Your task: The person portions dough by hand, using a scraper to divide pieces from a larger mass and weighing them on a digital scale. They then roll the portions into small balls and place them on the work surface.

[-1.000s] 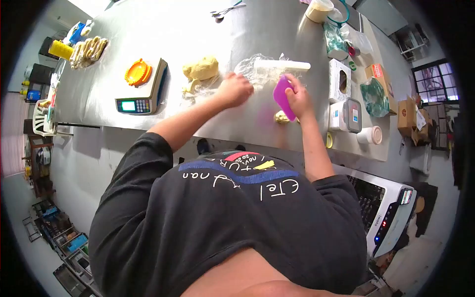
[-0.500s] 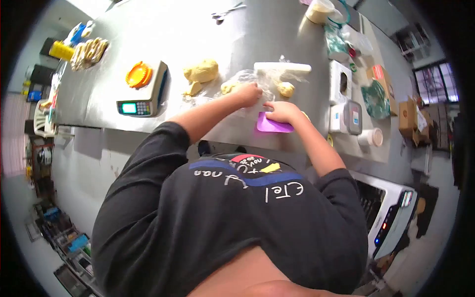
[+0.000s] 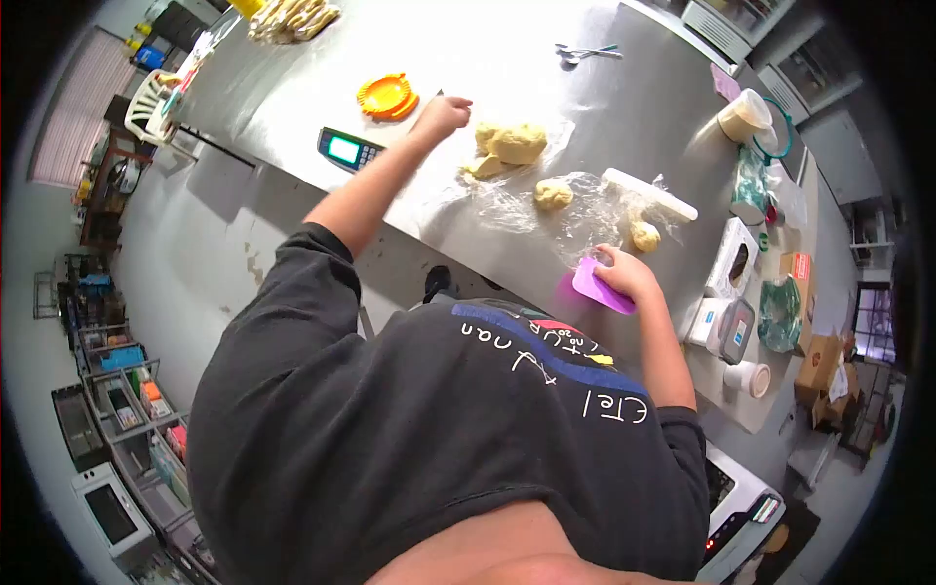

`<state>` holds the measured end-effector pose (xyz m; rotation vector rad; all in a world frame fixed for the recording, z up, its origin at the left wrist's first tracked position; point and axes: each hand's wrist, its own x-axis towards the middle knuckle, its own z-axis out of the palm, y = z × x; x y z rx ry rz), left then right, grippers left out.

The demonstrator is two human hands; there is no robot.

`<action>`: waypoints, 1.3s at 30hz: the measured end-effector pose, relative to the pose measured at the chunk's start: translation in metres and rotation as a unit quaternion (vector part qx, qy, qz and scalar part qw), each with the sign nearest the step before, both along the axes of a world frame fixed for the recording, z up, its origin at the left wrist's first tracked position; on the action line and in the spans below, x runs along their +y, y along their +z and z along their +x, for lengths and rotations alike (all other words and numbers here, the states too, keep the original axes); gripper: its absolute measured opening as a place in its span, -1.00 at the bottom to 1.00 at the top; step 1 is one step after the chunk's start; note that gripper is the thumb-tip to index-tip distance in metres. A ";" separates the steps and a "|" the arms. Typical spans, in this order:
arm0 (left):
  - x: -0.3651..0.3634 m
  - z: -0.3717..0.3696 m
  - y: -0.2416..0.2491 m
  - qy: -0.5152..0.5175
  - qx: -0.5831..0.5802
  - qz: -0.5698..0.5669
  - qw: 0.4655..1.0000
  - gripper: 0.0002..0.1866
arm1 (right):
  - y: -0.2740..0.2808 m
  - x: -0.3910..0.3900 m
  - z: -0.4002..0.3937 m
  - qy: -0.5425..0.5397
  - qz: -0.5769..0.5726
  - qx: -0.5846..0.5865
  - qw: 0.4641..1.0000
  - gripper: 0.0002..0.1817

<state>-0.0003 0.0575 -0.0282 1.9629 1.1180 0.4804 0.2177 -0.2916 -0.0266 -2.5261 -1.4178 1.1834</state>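
My left hand [image 3: 445,117] is over the scale [image 3: 346,149], right of the orange mould [image 3: 386,97] and left of the large dough lump [image 3: 515,143]. Its fingers look loosely apart, and I see nothing in them. Near the table's front edge, my right hand [image 3: 629,273] grips a purple scraper [image 3: 602,287]. A smaller dough piece [image 3: 553,195] lies on crumpled plastic film [image 3: 507,208] between my hands. Beyond the right hand are a dough ball [image 3: 644,236] and a white rolling pin [image 3: 650,194].
Metal spoons [image 3: 588,55] lie farther back on the steel table [image 3: 546,93]. Along the right side stand a tub [image 3: 744,116], a white box [image 3: 731,258], a lidded container [image 3: 722,328] and a cup [image 3: 747,378]. Stacked light-coloured items [image 3: 292,18] are at the back left.
The view has turned, shifting the table items. My left hand has moved from the small dough and film to the scale. My right hand keeps hold of the purple scraper.
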 end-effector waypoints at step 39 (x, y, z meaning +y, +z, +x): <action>-0.237 0.054 -0.034 -0.452 0.136 0.129 0.872 -0.66 | 0.004 0.073 -0.024 -0.232 0.259 -0.073 0.935 -0.37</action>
